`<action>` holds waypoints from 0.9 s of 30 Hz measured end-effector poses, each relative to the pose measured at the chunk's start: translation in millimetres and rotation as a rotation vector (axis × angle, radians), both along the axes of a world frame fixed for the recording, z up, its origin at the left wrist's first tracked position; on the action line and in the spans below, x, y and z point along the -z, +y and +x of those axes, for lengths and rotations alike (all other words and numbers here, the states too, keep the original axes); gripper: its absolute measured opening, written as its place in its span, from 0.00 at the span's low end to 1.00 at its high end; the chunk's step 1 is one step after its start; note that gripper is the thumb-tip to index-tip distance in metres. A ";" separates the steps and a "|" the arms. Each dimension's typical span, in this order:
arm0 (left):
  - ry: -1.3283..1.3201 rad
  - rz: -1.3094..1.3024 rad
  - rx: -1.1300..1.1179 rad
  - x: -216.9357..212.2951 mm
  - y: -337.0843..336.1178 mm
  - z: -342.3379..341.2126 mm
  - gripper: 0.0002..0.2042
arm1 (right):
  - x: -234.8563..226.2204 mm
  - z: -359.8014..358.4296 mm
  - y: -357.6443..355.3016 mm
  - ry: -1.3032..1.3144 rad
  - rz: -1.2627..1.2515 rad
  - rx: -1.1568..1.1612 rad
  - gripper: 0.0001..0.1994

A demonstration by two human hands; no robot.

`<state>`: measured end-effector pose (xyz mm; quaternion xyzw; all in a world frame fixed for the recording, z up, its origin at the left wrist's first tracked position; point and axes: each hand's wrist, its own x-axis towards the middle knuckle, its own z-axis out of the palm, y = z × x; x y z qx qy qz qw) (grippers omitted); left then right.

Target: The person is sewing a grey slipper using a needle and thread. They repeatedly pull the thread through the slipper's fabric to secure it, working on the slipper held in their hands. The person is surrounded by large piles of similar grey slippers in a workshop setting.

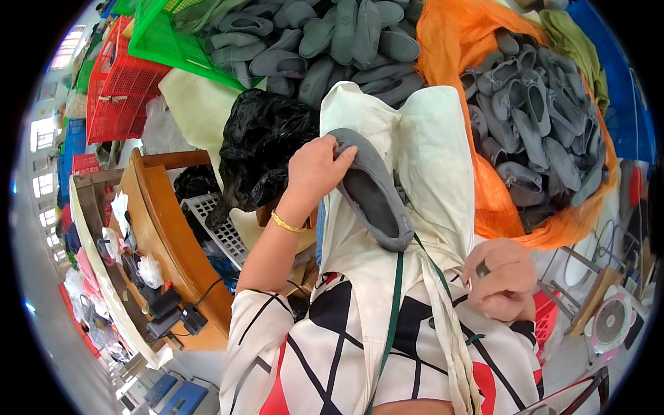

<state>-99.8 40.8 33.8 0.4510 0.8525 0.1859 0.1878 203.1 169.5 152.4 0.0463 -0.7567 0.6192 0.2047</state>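
Crowded workshop clutter filled the view: a wooden bench (162, 228) stood to the left of the left hand, with black cables and small black boxes on it, and red crates (121, 90) were stacked beyond that. A green crate (162, 41) sat further up, above the left hand, beside a big heap of grey slippers (325, 41). A black plastic bag (259, 149) lay just left of the left hand.

The left hand (315, 169) was closed around the heel end of one grey slipper (373, 194), thumb on top and fingers wrapped over the rim, with a gold bangle (287, 223) on the wrist. That slipper hung toe down, its opening facing up, over a cream cloth (422, 159) that was spread in front of the person.

The right hand (501, 277) sat lower and to the right, well apart from the slipper, curled loosely into a fist near the person's patterned top. Something small and dark showed between its fingers, but what it was could not be told. Above the right hand an orange sack (498, 200) lay open, full of more grey slippers (536, 117). A small pink fan (612, 321) stood to the right of the right hand.
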 end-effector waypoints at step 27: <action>-0.905 0.363 -0.494 23.2 -18.5 9.7 0.08 | 136.9 -150.6 -21.0 -0.651 -0.337 0.221 0.06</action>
